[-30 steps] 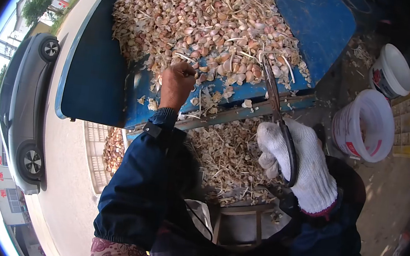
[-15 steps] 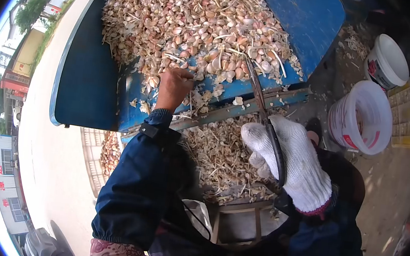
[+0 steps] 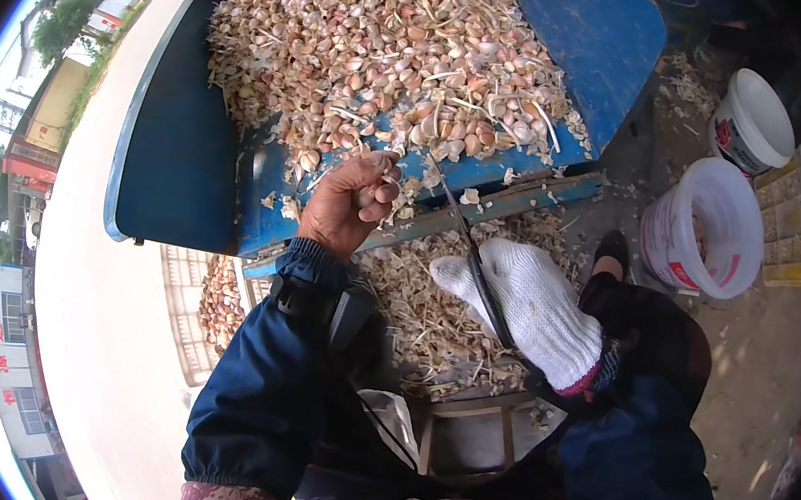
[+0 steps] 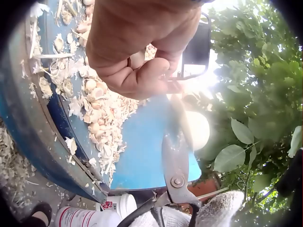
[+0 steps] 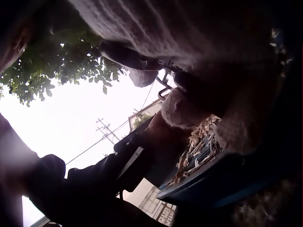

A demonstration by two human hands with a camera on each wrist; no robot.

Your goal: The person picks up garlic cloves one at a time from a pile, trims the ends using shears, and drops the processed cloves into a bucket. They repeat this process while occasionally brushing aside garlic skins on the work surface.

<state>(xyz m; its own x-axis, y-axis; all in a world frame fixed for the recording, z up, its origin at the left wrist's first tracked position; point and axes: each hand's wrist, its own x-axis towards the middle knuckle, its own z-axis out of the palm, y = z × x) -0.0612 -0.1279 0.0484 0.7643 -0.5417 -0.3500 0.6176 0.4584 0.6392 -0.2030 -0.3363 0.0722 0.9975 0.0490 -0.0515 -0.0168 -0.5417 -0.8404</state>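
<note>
The bare left hand (image 3: 349, 204) is raised over the front of the blue tray (image 3: 177, 144). In the left wrist view its curled fingers hold a garlic clove (image 4: 137, 59), and thumb and finger pinch together beside the blurred blades of metal shears (image 4: 176, 158). Whatever lies at those fingertips is too blurred to tell. The gloved right hand (image 3: 536, 308) grips the shears' dark handles (image 3: 489, 293), with the blades pointing towards the left hand. Garlic cloves (image 3: 373, 42) and dry stems are heaped in the tray.
Peelings and stems (image 3: 452, 319) lie in a pile below the tray edge. Two white buckets (image 3: 656, 238) (image 3: 764, 117) stand at the right beside a yellow crate (image 3: 794, 223). A pale crate (image 3: 184, 315) with cloves is at the lower left.
The left hand has lifted from the heap's edge and turned, its fingers now showing. The right hand and shears have moved left, bringing the blades off the cloves and nearer the left hand.
</note>
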